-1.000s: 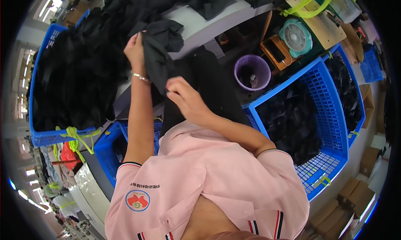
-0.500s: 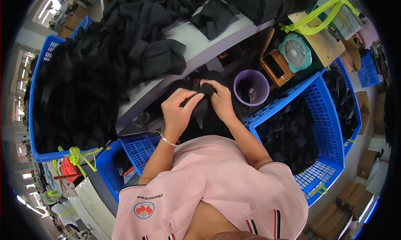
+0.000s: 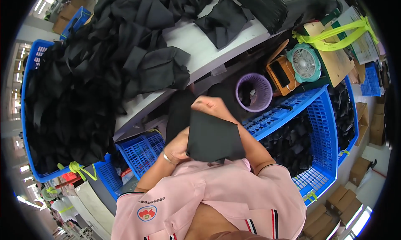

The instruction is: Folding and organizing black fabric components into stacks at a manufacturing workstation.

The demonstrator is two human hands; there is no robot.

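Observation:
A flat black fabric piece [image 3: 215, 137] with several straight edges is stretched in front of my pink shirt. My right hand [image 3: 212, 106] has its fingers curled at the piece's top left corner, gripping it. Lower down, my left hand [image 3: 178, 145], with a bracelet at the wrist, holds the left edge. Its fingertips are partly hidden by the fabric. Just beyond my knees, a heap of similar black fabric pieces [image 3: 154, 68] covers much of the white table [image 3: 196, 66] and spills into the large blue crate [image 3: 27, 114] on the left.
At my right stand a blue crate [image 3: 330, 135] of black pieces and a purple basket [image 3: 267, 92]. A teal fan [image 3: 305, 62] and a phone [image 3: 280, 73] on a wooden stand are beyond it. A smaller blue basket [image 3: 144, 154] sits by my left arm.
The black fabric, bunched between both hands before, is now spread flat and closer to my body. My left hand has come down toward me; my right hand has lowered slightly.

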